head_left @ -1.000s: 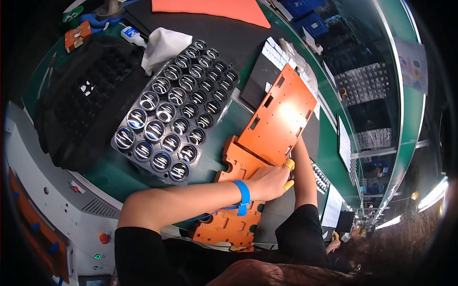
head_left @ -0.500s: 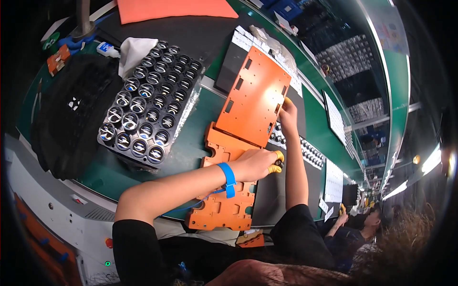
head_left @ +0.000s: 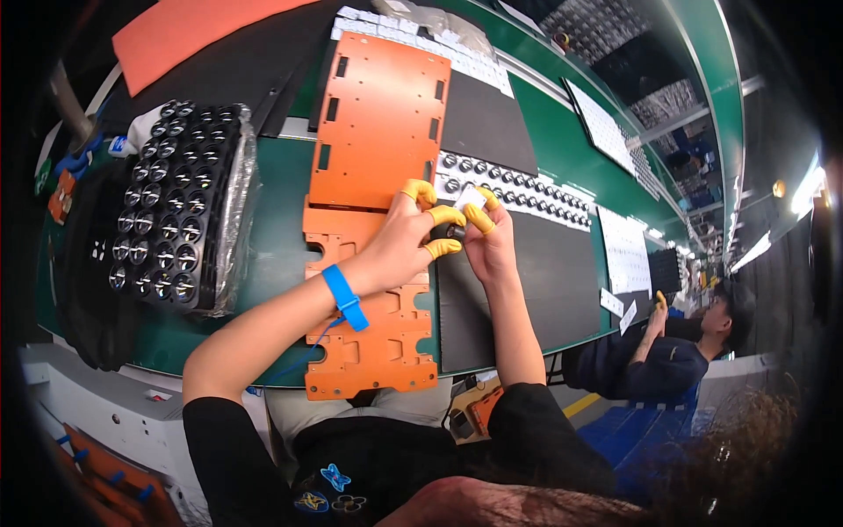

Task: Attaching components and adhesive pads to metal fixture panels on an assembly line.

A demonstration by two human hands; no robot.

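Both my hands meet above the orange fixture, yellow cots on several fingertips. My left hand [head_left: 391,246], with a blue strap round its wrist, is closed on a small black round lens part [head_left: 450,233]. Beside it, my right hand [head_left: 492,250] pinches a small white piece [head_left: 471,198], close to the black part. Under my left forearm lies an orange fixture plate [head_left: 378,347] with cut-outs along its sides. A flat orange panel [head_left: 382,123] with slots and small holes lies beyond it, its near edge against the fixture.
At left stands a black tray [head_left: 167,202] of shiny round lenses in plastic wrap. Rows of small black parts [head_left: 518,193] sit on white strips beyond my right hand. Black mats [head_left: 527,290] cover part of the green table. Another person [head_left: 667,351] sits at the right.
My right hand has left the orange panel's edge and come to my left hand, now with a white piece in its fingers. The view has shifted, and the panel appears straighter.
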